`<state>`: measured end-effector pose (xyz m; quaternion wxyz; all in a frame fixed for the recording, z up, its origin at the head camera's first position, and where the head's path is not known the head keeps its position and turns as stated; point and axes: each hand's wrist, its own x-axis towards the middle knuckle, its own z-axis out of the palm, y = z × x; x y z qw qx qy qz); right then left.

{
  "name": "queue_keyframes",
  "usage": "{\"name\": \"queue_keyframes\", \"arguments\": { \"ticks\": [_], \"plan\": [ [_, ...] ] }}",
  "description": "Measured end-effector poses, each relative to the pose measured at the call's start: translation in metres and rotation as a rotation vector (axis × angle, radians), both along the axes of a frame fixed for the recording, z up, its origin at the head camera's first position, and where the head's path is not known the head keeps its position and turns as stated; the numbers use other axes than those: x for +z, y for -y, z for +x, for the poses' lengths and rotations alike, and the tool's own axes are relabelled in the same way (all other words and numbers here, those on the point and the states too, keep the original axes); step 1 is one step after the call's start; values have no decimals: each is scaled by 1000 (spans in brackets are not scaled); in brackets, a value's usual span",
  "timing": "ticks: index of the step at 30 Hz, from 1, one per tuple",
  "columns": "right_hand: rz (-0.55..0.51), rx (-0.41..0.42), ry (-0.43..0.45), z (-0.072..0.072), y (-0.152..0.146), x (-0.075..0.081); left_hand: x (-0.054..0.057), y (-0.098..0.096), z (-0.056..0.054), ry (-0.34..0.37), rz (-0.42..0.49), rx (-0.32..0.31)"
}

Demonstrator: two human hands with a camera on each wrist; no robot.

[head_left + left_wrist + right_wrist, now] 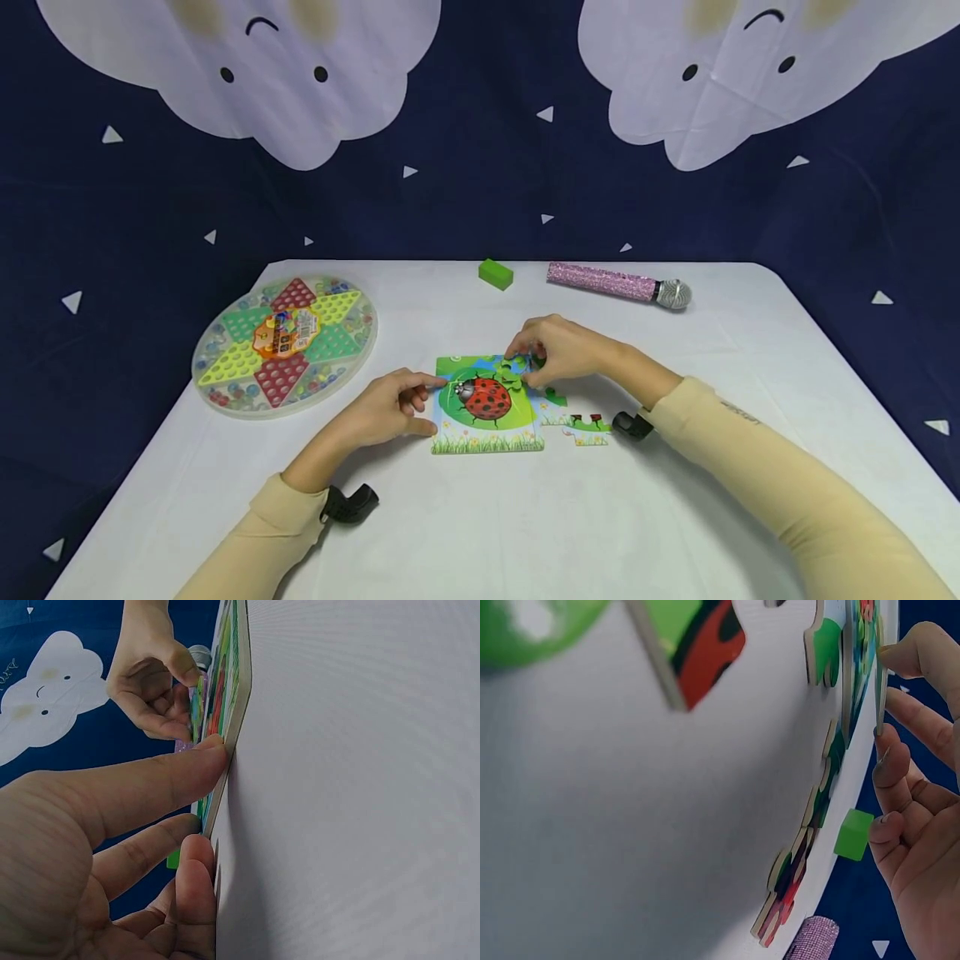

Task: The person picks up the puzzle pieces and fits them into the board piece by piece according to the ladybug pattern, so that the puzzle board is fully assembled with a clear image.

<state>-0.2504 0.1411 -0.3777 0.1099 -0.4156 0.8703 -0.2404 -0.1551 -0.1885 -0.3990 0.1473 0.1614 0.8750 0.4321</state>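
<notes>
Left hand (pixel 386 408) centre-left of the head view, at the left edge of the ladybug puzzle (pixel 487 447). Its grip is spread: thumb and index apart, both touching that edge, other fingers bent beneath. Right hand (pixel 567 346) above the puzzle's upper right corner, grip clamped on a thin puzzle piece (pixel 881 679), pinched between thumb and fingers, seen nearly edge-on in the right wrist view.

Puzzle lies flat at the centre of the frame, picture side up: red ladybug on green leaf, grass strip along the bottom. Loose pieces (pixel 588 425) lie just right of it, with green, red and flowered bits; some touch or nearly touch, can't tell which. Blurred green shape, upper left of right wrist view, unclear.

White worktop (pixel 420 533). Round star-pattern game board (pixel 232 364) with marbles round its star, left of frame. Green block (pixel 495 273) upper centre; pink glitter microphone (pixel 603 282) to its right, silver head pointing right. Dark blue backdrop (pixel 480 208) behind, white clouds and triangles. Beige sleeves (pixel 750 467), black device (pixel 351 504) at left wrist.
</notes>
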Motion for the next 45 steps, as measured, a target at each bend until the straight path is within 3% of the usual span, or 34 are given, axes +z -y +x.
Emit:
{"name": "queue_keyframes", "arguments": {
  "ticks": [15, 45],
  "plan": [
    [21, 27, 6, 1, 6, -7, -3, 1, 1, 0, 7, -17],
    [46, 34, 10, -2, 9, -4, 1, -1, 0, -12, -6, -7]
  ]
}}
